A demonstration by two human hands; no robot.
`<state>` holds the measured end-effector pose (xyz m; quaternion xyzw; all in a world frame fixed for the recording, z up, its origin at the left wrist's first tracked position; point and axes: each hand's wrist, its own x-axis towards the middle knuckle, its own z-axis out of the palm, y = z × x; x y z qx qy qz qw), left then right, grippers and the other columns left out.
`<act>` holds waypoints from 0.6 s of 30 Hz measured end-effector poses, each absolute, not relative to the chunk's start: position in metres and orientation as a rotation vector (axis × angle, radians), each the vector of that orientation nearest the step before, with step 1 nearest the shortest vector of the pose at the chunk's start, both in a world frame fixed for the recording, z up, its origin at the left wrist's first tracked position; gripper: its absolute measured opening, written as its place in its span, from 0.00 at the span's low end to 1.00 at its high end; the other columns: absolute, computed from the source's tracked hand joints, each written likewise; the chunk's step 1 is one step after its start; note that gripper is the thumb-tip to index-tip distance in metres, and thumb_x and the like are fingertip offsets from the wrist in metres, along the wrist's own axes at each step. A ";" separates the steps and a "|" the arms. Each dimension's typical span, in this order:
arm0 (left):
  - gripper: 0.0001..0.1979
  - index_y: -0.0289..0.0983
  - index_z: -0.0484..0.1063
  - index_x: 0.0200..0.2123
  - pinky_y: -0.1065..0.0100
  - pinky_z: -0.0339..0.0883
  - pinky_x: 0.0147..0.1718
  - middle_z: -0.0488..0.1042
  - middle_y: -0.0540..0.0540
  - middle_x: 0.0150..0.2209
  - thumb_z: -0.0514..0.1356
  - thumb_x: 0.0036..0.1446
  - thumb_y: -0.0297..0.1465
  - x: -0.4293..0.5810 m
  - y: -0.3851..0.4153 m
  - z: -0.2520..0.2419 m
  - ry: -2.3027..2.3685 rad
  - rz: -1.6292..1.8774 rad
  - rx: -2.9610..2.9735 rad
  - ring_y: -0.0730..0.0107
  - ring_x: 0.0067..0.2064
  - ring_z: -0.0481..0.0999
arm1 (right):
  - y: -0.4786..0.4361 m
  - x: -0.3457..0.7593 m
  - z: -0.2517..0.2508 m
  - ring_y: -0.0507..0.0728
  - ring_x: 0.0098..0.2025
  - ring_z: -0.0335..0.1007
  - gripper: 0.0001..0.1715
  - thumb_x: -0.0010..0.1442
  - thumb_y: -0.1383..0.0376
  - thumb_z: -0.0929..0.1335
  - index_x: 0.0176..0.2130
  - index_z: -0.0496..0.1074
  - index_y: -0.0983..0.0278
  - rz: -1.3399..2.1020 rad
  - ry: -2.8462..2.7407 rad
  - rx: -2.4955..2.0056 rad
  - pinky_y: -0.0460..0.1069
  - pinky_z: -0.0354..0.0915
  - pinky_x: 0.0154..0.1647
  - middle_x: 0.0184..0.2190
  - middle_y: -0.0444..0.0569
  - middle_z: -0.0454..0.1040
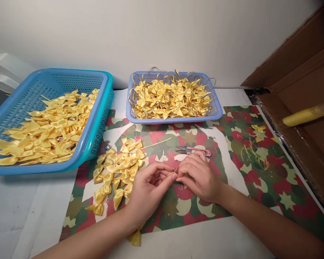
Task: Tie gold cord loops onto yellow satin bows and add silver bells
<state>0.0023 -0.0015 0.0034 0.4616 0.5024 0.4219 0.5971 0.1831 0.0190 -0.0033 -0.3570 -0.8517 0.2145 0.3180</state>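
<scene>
Both hands meet low over a camouflage-patterned sheet in red, green and cream. Left hand: thumb and index tips pinched shut on a thin yellow strand, other fingers loosely curled. Right hand: thumb and index closed too, apparently on the strand's near end (the exact grip is too fine to make out). The strand lies right between the two sets of fingertips, its short visible run going roughly sideways; neither hand is clearly nearer. Just beyond the right knuckles, pink-handled metal thread snips lie lengthwise across the view, blades pointing left, right hand nearer. Shiny yellow satin bows cluster just left of the left hand. Farther back, a periwinkle plastic basket holds yellow bows with gold loops; left, a blue plastic basket holds more bows.
</scene>
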 end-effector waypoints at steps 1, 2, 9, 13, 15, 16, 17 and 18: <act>0.03 0.36 0.77 0.32 0.75 0.72 0.27 0.80 0.48 0.29 0.66 0.53 0.29 0.002 -0.001 0.003 1.186 0.959 1.113 0.72 0.28 0.78 | 0.019 0.183 -0.003 0.53 0.33 0.65 0.10 0.67 0.68 0.63 0.31 0.64 0.62 0.562 -2.244 -0.937 0.52 0.51 0.41 0.28 0.42 0.71; 0.03 0.37 0.78 0.32 0.74 0.71 0.27 0.81 0.47 0.29 0.66 0.53 0.29 0.001 -0.001 0.003 1.203 0.941 1.160 0.72 0.28 0.78 | 0.019 0.183 -0.003 0.53 0.33 0.65 0.10 0.67 0.68 0.63 0.31 0.64 0.62 0.560 -2.248 -0.935 0.52 0.51 0.41 0.28 0.43 0.71; 0.05 0.38 0.80 0.32 0.72 0.69 0.29 0.81 0.48 0.31 0.63 0.57 0.30 -0.003 0.000 0.003 1.257 0.887 1.420 0.70 0.31 0.78 | 0.019 0.184 -0.001 0.54 0.34 0.65 0.10 0.66 0.68 0.64 0.31 0.63 0.62 0.560 -2.241 -0.946 0.53 0.51 0.41 0.28 0.43 0.72; 0.06 0.38 0.77 0.32 0.72 0.66 0.30 0.80 0.49 0.31 0.61 0.60 0.30 -0.003 0.001 0.004 1.246 0.828 1.505 0.71 0.31 0.76 | 0.019 0.185 -0.002 0.54 0.33 0.64 0.10 0.67 0.68 0.64 0.31 0.63 0.62 0.558 -2.248 -0.954 0.53 0.51 0.41 0.28 0.43 0.72; 0.07 0.38 0.76 0.31 0.72 0.65 0.30 0.78 0.49 0.31 0.59 0.61 0.30 -0.003 0.001 0.005 1.241 0.796 1.533 0.71 0.31 0.74 | 0.019 0.185 -0.002 0.53 0.33 0.64 0.10 0.67 0.68 0.63 0.31 0.63 0.62 0.565 -2.253 -0.954 0.53 0.51 0.41 0.28 0.43 0.72; 0.07 0.38 0.75 0.31 0.72 0.64 0.30 0.78 0.49 0.31 0.58 0.61 0.30 -0.003 0.001 0.005 1.241 0.781 1.542 0.71 0.31 0.74 | 0.019 0.185 -0.003 0.53 0.33 0.64 0.10 0.67 0.68 0.63 0.31 0.63 0.62 0.568 -2.254 -0.953 0.53 0.51 0.41 0.28 0.43 0.72; 0.08 0.38 0.74 0.31 0.72 0.64 0.30 0.77 0.49 0.31 0.58 0.62 0.30 -0.003 0.001 0.005 1.239 0.768 1.550 0.71 0.31 0.73 | 0.019 0.185 -0.003 0.53 0.33 0.64 0.10 0.67 0.67 0.63 0.31 0.63 0.62 0.573 -2.255 -0.953 0.53 0.51 0.41 0.28 0.43 0.72; 0.08 0.38 0.73 0.32 0.72 0.63 0.30 0.76 0.49 0.31 0.57 0.62 0.30 -0.003 0.000 0.006 1.234 0.755 1.556 0.71 0.31 0.72 | 0.019 0.186 -0.003 0.53 0.33 0.63 0.11 0.68 0.67 0.63 0.31 0.63 0.62 0.581 -2.255 -0.954 0.53 0.51 0.41 0.28 0.43 0.71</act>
